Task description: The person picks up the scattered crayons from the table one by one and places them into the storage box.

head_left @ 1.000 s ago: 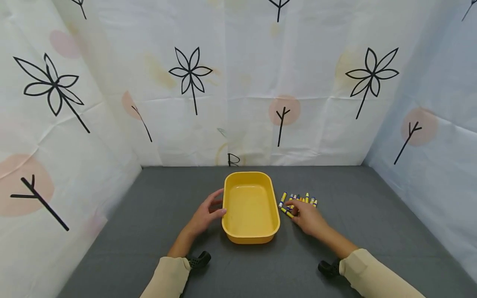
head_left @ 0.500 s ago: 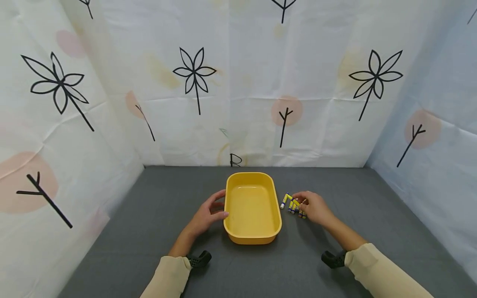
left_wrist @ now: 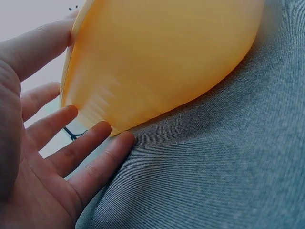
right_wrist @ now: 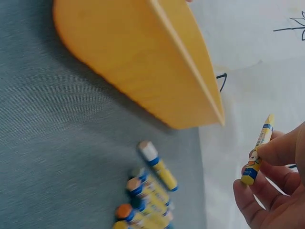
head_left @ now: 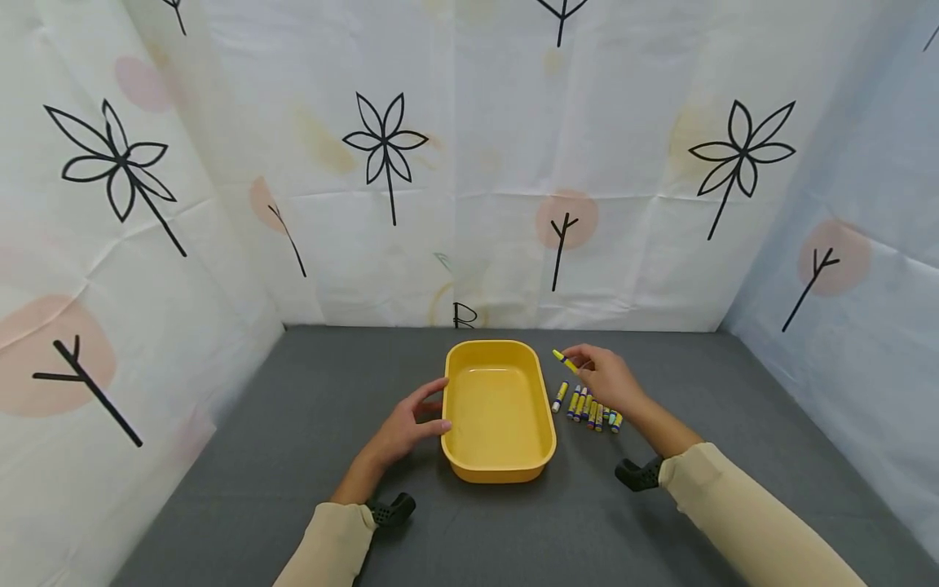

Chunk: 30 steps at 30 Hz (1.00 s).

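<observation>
The grey tabletop (head_left: 308, 424) carries a yellow plastic tub (head_left: 497, 408), a rounded rectangle whose long axis runs away from the person, standing in the middle between the two arms; its inside shows nothing in it.

The left hand (head_left: 407, 424) lies against the tub's left wall, fingers straight and spread, the fingertips (left_wrist: 102, 129) touching the lower curve of the wall where it meets the cloth and the thumb up near the rim; it presses or steadies rather than grips.

The right hand (head_left: 605, 377) is raised off the tabletop just right of the tub's far right corner, thumb and fingers pinched on one yellow crayon (head_left: 566, 360); the crayon's long axis slants up and to the left, its free tip pointing toward the tub, whose rim lies just to the left of it and a little nearer the person; so the right hand is the nearer one to the opening on that side, and the held crayon is apart from the rim, not yet over the hollow.

Below that hand, a row of loose crayons (head_left: 587, 405) lies side by side on the tabletop, close to the tub's right wall but not touching it, each with its long axis roughly parallel to the tub's.
</observation>
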Available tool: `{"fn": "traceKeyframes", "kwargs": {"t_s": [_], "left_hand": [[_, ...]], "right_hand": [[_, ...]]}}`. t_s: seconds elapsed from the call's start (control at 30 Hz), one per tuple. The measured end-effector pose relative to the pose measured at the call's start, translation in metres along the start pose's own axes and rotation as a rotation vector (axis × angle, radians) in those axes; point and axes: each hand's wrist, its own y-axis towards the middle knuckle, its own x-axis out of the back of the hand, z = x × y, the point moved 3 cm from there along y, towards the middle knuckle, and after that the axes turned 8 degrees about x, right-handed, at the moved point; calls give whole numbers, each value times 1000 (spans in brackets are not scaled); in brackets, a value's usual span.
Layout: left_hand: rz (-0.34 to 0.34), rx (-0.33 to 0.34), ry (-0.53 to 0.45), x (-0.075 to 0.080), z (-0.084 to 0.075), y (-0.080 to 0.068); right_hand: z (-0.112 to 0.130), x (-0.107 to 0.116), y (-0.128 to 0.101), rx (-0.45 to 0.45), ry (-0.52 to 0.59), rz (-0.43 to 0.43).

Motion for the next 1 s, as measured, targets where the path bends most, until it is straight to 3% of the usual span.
{"fn": "traceKeyframes", "kwargs": {"t_s": [0.5,1.0], "left_hand": [[5,-23,28,1,1,1],[10,-8,27,1,0,2]], "right_hand": [[32,-13,58,63,76,88],[48,-68,86,86,-19,174]]}}
